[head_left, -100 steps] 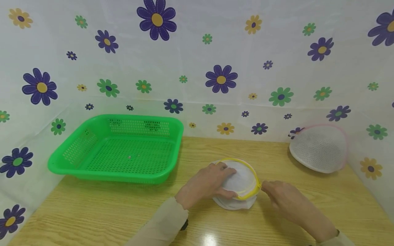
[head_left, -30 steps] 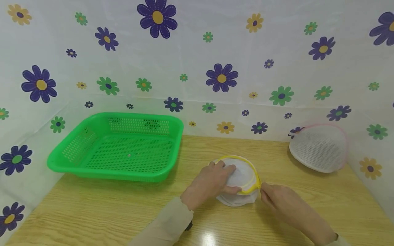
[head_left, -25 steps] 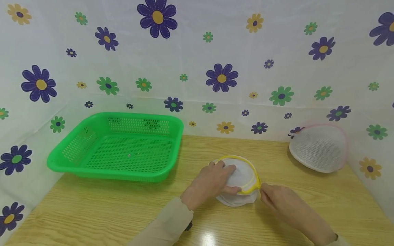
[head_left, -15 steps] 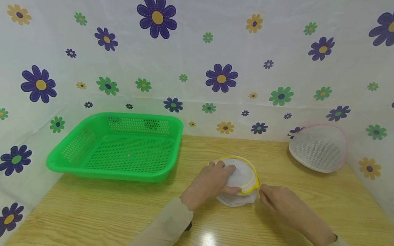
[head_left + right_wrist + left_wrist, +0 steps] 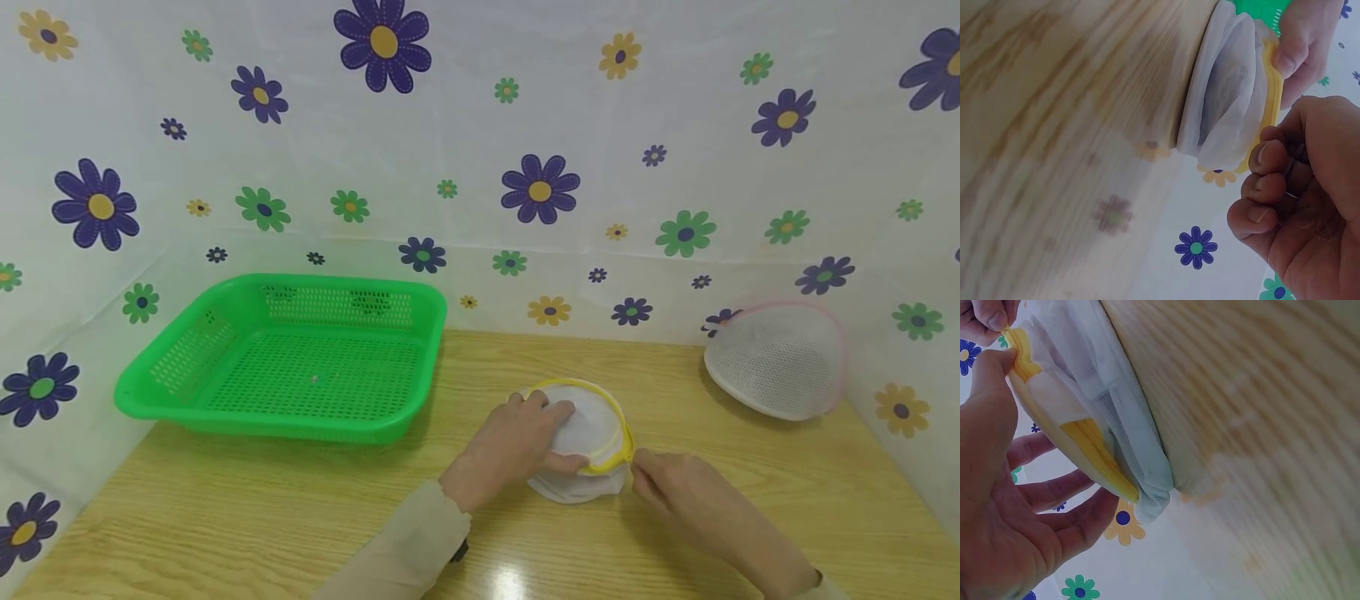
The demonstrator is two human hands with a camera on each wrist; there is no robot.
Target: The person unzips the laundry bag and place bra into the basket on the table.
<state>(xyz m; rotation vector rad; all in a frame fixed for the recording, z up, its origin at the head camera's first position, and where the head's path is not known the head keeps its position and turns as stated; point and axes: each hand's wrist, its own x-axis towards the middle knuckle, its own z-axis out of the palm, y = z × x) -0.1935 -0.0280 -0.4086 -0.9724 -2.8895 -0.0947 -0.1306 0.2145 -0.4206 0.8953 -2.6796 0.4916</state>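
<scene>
A round white mesh laundry bag (image 5: 592,421) with a yellow zipper (image 5: 1091,444) round its top stands on the table in front of me. My left hand (image 5: 506,450) holds the bag from above, its fingers spread over the lid and its thumb on the yellow edge. At the bag's right side, my right hand (image 5: 690,500) pinches the end of the zipper, where the pull is mostly hidden by the fingertips. The right wrist view shows the other right fingers (image 5: 1263,184) curled in. Below the zipper, the bag's soft mesh wall (image 5: 1229,94) is folded and slumped.
A green perforated plastic basket (image 5: 285,427) stands at the left back of the wooden table (image 5: 247,517). Another white mesh bag (image 5: 780,362) with a pink edge leans in the right back corner. A flowered curtain (image 5: 465,142) closes off the back and sides.
Over the past three seconds, the bag and both hands have shifted slightly, the left hand a little to the right. In the last second almost nothing has moved.
</scene>
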